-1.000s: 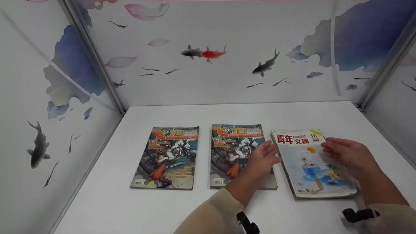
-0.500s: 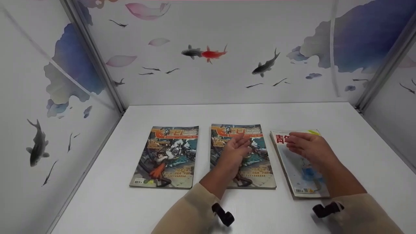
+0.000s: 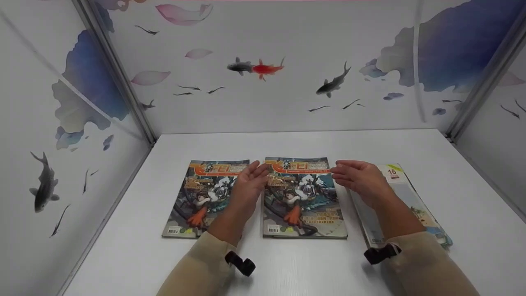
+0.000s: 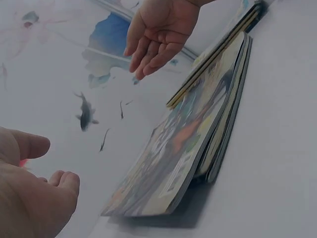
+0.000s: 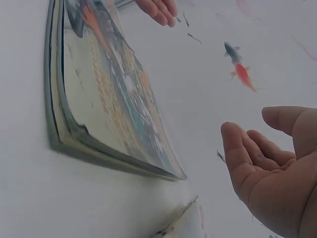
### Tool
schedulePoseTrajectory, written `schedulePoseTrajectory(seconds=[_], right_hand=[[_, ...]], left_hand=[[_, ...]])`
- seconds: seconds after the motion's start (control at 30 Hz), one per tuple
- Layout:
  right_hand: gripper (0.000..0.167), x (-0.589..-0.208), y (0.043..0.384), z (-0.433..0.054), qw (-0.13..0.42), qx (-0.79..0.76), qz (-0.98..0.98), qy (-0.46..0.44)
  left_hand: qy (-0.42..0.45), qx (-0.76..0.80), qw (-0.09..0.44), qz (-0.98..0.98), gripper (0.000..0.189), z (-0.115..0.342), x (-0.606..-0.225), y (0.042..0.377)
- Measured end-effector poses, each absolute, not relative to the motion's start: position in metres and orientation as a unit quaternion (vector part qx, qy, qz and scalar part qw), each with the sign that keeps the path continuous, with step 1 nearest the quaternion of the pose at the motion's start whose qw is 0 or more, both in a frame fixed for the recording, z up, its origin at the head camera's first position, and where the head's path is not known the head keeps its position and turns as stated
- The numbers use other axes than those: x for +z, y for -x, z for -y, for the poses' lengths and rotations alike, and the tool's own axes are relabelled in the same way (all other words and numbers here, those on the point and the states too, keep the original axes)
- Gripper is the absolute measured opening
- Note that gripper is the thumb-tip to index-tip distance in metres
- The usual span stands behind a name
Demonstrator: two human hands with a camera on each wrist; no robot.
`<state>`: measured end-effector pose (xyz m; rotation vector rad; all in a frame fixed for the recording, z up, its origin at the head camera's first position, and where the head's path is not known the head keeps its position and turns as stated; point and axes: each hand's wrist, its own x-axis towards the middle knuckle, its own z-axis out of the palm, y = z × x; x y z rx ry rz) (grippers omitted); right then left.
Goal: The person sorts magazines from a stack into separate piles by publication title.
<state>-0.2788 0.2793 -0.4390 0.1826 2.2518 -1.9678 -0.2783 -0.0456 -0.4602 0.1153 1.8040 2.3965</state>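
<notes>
Three magazine piles lie in a row on the white table. The left magazine [image 3: 197, 205] and middle magazine [image 3: 300, 205] share a comic-style cover with a figure in an orange skirt. At the right is a pale magazine [image 3: 404, 193] with a beach picture, partly covered by my right arm. My left hand [image 3: 246, 187] is over the right side of the left magazine, fingers loosely extended toward the gap. My right hand [image 3: 361, 181] hovers between the middle and right magazines, fingertips at the middle one's upper right edge. In the right wrist view, the right hand [image 5: 277, 173] holds nothing.
White panels [image 3: 279, 111] printed with fish and blue leaf shapes enclose the table [image 3: 296, 142] at the back and sides. Metal posts [image 3: 115, 74] stand at the corners. Black clips [image 3: 240, 263] are on both sleeves.
Both hands have moved left: the left hand from the middle magazine to the left one, the right hand from the right magazine to beside the middle one. The magazines have stayed put.
</notes>
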Motion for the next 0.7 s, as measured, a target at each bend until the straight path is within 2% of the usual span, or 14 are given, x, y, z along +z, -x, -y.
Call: schedulePoseTrajectory(seconds=[0.23, 0.4, 0.57, 0.7], right_hand=[[0.067, -0.444, 0.283, -0.278, 0.080, -0.657, -0.747, -0.067], [0.069, -0.450, 0.284, -0.282, 0.085, -0.653, -0.749, -0.081], [0.064, -0.460, 0.285, -0.282, 0.093, -0.631, -0.764, -0.092], [0.071, -0.467, 0.287, -0.283, 0.109, -0.582, -0.799, -0.109]], left_hand=[[-0.010, 0.795, 0.051, -0.605, 0.064, 0.057, -0.463, 0.285], [-0.005, 0.786, 0.065, -0.614, 0.065, 0.058, -0.468, 0.286], [0.020, 0.764, 0.082, -0.640, 0.064, 0.057, -0.478, 0.289], [0.030, 0.751, 0.099, -0.652, 0.064, 0.056, -0.483, 0.290]])
